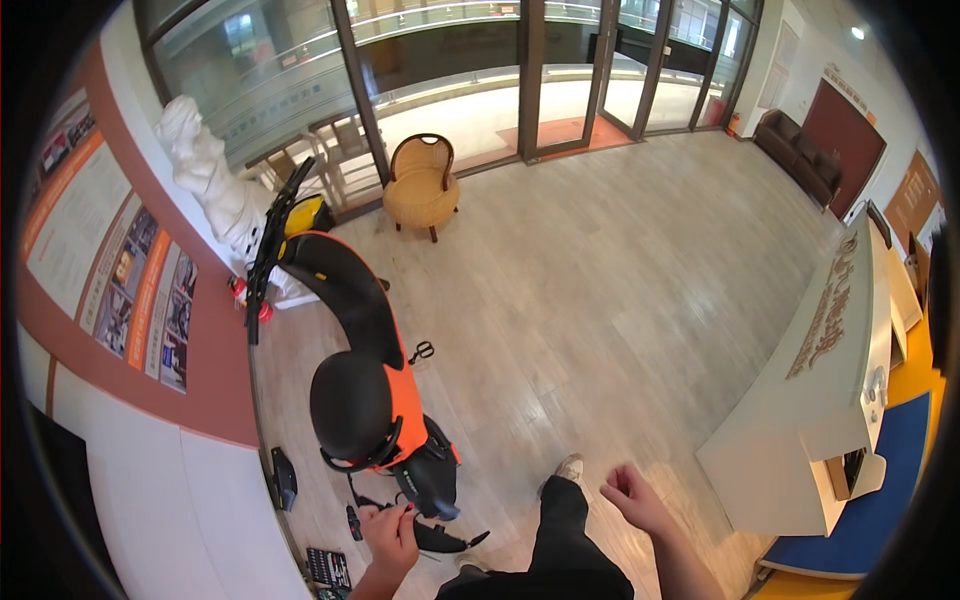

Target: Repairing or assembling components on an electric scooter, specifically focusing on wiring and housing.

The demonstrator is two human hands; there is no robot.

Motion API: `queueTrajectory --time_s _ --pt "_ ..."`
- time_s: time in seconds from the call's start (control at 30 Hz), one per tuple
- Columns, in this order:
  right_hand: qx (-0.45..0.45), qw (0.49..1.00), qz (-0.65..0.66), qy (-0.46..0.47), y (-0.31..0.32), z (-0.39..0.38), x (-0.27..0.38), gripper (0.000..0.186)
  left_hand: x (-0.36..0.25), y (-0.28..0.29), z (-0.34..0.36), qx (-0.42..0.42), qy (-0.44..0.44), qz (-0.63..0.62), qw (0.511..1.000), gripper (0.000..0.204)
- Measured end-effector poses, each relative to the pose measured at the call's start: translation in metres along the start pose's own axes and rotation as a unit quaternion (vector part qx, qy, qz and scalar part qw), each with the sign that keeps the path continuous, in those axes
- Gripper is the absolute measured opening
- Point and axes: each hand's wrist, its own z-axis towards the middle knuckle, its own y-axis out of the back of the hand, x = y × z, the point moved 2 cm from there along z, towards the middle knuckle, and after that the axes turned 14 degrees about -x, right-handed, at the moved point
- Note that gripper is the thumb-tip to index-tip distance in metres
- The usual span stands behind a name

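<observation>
An orange and black electric scooter [405,400] stands to my left, its round black seat [350,405] nearest to me and its handlebar pointing away. My left hand [388,535] is just behind the scooter's rear end, with the fingers curled in a pinch. Whatever it may hold is too small to make out. By its fingers, low down, lies a curved black plastic part [440,540]. A black tool with a red mark [353,522] is left of that hand. My right hand [637,498] hangs over the floor, fingers loosely closed, with nothing visible in it.
An open tool case [328,568] and a black plastic piece [285,478] lie along the left wall. Black scissors [422,351] rest beside the scooter. A white statue [215,180] and wicker chair [421,190] stand beyond. At right is a white reception counter [790,400].
</observation>
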Motion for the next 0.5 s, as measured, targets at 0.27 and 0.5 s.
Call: queueTrajectory --time_s 0.27,0.5 --pt "0.211 0.715 0.028 0.666 0.077 0.084 0.366 0.028 -0.086 -0.167 0.137 -0.082 -0.012 0.032 0.996 0.005" --pt "0.209 0.768 0.154 0.585 0.091 0.199 0.429 0.041 -0.109 -0.263 0.226 -0.100 0.035 0.014 0.994 0.005"
